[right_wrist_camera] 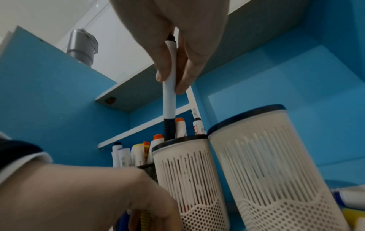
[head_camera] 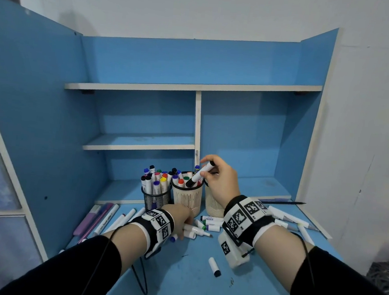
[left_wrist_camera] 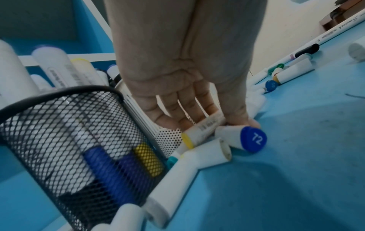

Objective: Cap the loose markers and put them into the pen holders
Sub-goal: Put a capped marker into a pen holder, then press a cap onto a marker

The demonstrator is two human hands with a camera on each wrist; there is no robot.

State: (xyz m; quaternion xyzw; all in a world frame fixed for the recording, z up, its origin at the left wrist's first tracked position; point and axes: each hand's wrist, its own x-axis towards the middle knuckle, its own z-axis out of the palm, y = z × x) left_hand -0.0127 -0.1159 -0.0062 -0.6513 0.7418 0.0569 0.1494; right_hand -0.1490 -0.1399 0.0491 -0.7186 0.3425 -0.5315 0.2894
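Right hand (head_camera: 218, 182) fingers pinch a black-capped marker (head_camera: 200, 174), cap down in the middle holder (head_camera: 186, 198); left hand (head_camera: 178, 218) fingers grip a loose marker (left_wrist_camera: 205, 126) on the bench (head_camera: 190, 282).

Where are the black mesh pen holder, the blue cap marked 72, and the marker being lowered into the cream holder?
black mesh pen holder (left_wrist_camera: 59, 125): left wrist view, mesh wall.
blue cap marked 72 (left_wrist_camera: 254, 139): left wrist view, round end.
marker (right_wrist_camera: 169, 93): right wrist view, white barrel.
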